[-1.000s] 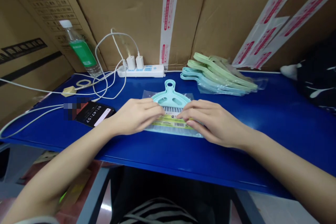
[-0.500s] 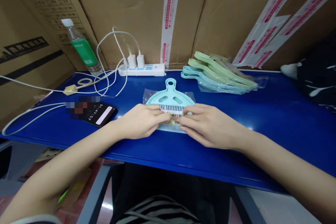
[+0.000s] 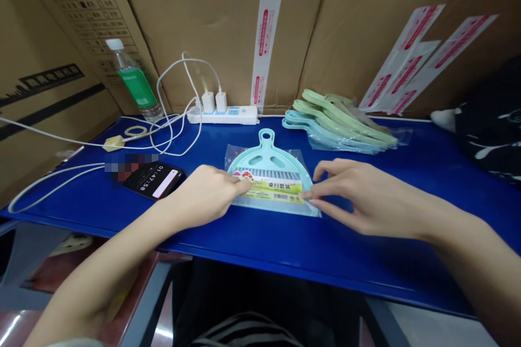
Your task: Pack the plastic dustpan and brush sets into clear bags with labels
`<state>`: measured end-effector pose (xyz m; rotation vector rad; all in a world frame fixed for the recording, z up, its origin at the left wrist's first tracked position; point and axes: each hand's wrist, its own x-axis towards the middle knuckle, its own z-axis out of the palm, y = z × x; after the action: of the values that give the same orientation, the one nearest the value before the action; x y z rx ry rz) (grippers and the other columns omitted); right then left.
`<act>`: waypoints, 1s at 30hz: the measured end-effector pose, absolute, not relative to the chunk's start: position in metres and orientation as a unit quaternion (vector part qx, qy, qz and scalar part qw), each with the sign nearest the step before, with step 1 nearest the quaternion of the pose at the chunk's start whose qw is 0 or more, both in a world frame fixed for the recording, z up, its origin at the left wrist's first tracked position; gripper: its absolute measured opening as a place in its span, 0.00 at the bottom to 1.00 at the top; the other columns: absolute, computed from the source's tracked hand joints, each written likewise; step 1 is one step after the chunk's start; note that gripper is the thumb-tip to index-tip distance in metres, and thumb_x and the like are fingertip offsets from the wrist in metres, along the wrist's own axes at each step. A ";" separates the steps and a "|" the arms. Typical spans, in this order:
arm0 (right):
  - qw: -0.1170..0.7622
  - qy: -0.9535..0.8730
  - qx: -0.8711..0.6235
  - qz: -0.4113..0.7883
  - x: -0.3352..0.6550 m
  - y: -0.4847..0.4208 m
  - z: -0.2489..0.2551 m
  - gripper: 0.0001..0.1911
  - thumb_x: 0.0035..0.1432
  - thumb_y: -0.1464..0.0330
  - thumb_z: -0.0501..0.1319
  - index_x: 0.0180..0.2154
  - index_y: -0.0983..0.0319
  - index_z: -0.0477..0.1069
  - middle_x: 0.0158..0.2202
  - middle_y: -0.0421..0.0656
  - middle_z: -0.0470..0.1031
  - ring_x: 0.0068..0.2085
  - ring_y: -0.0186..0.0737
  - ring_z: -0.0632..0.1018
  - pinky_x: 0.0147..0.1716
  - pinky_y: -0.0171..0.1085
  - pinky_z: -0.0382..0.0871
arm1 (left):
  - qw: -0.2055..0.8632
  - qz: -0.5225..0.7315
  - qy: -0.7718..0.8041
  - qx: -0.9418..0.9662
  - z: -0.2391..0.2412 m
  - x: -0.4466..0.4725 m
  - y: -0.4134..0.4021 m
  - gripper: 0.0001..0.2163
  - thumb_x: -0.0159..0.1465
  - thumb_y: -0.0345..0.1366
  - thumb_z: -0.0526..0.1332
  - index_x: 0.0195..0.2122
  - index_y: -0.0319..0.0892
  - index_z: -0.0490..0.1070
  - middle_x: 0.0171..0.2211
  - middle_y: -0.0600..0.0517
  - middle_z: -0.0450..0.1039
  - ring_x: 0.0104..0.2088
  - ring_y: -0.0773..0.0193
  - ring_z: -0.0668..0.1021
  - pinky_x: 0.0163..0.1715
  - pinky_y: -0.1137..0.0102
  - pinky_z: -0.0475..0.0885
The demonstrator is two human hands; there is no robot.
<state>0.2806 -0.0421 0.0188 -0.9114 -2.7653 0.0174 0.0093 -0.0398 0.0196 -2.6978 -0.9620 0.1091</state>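
A light blue dustpan with a brush lies flat on the blue table in a clear plastic bag, handle pointing away from me. Across its front runs a yellow and white label with red mushrooms on it. My left hand is closed at the bag's left edge, one digit resting on the label's end. At the right edge is my right hand, its fingers apart and the fingertips touching the bag near the label's corner.
Several bagged green and blue dustpans are piled at the back right. Behind the left hand are a phone, a bottle, white cables and a power strip. Cardboard stands along the back; a dark patterned item is at the right.
My hands have moved apart from the label's middle, the right hand going right to the bag's edge and the left hand slightly left. More of the label shows. The view has tilted up a little.
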 end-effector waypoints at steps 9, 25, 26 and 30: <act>0.081 -0.943 -0.324 0.010 0.281 -0.041 0.020 0.17 0.64 0.67 0.52 0.28 0.59 0.76 0.22 0.43 0.71 0.25 0.38 0.71 0.26 0.37 0.62 | 0.205 0.013 -0.401 -0.893 0.007 0.013 -0.058 0.17 0.56 0.19 0.52 0.41 0.38 0.74 0.22 0.51 0.76 0.21 0.59 0.77 0.20 0.68 0.65; 0.121 -0.935 -0.324 0.073 0.281 -0.039 0.015 0.17 0.64 0.66 0.52 0.25 0.59 0.71 0.19 0.39 0.70 0.23 0.36 0.70 0.25 0.35 0.61 | 0.242 -0.113 -0.398 -0.877 -0.008 0.004 -0.046 0.11 0.60 0.25 0.50 0.28 0.42 0.70 0.20 0.53 0.73 0.17 0.64 0.71 0.20 0.70 0.60; 0.122 -0.935 -0.324 0.079 0.280 -0.038 0.015 0.17 0.64 0.65 0.52 0.24 0.59 0.70 0.19 0.39 0.70 0.23 0.36 0.70 0.24 0.35 0.61 | 0.241 -0.114 -0.396 -0.879 -0.008 0.004 -0.046 0.11 0.60 0.25 0.50 0.28 0.42 0.70 0.20 0.54 0.73 0.17 0.65 0.71 0.20 0.70 0.61; 0.115 -0.925 -0.341 0.125 0.280 -0.037 0.016 0.17 0.64 0.64 0.52 0.23 0.59 0.67 0.19 0.38 0.70 0.22 0.33 0.69 0.24 0.34 0.60 | 0.237 -0.106 -0.403 -0.878 -0.008 0.005 -0.047 0.11 0.61 0.26 0.50 0.29 0.42 0.70 0.21 0.53 0.73 0.18 0.65 0.70 0.21 0.70 0.62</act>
<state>0.2802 -0.0370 0.0156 -0.9981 -2.7100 0.3673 0.0051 -0.0468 -0.0078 -2.4057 -1.1056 -0.2909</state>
